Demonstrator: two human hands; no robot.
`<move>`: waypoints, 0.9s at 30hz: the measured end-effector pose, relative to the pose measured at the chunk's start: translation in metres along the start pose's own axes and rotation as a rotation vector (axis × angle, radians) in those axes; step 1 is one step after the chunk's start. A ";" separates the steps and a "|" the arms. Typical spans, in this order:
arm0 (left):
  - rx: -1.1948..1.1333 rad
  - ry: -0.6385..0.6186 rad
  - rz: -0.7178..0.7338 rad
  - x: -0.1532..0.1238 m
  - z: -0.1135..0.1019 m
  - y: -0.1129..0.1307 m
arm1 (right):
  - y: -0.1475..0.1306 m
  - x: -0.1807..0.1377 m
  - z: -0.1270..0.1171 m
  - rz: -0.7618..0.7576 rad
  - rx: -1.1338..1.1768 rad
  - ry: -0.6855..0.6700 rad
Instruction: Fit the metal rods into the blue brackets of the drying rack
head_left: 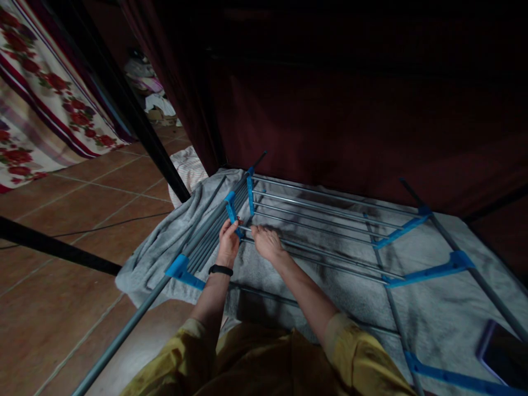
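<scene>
A rack of grey metal tubes with blue plastic brackets lies across the grey blanket. My left hand (pixel 228 243) pinches the lower end of a blue bracket (pixel 231 207) on the rack's left side. My right hand (pixel 267 242), knuckles up, is closed around a thin metal rod (pixel 330 255) close to that bracket. The rod's near end meets the bracket between my hands; whether it is seated there I cannot tell. Its far end lies by another blue bracket (pixel 431 271) on the right. More rods run parallel behind it, along a second left bracket (pixel 249 195).
Several loose tubes lie bundled to the left, above a blue bracket (pixel 184 271) on a long pole (pixel 124 333). A phone-like dark device (pixel 505 352) rests at the lower right. Dark posts (pixel 159 148) rise at left; a dark red panel (pixel 330 132) stands behind.
</scene>
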State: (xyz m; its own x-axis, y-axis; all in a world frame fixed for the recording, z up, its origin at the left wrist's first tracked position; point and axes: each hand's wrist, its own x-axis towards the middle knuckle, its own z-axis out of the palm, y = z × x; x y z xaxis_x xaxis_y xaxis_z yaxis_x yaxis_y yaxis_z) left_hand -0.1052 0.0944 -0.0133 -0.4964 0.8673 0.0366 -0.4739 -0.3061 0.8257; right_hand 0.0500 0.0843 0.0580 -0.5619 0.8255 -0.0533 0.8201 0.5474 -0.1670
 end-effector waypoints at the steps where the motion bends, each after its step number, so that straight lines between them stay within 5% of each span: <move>1: 0.005 0.006 0.003 0.000 0.000 0.000 | 0.001 0.000 0.001 -0.001 0.000 -0.016; 27: 0.021 0.006 0.010 0.002 0.004 0.001 | 0.006 0.006 0.005 -0.001 0.019 -0.063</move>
State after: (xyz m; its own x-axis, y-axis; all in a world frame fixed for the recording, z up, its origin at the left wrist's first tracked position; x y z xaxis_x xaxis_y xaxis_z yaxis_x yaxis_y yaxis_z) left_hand -0.1036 0.0973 -0.0103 -0.5056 0.8618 0.0417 -0.4536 -0.3066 0.8368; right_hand 0.0506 0.0915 0.0514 -0.5693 0.8141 -0.1149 0.8173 0.5453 -0.1861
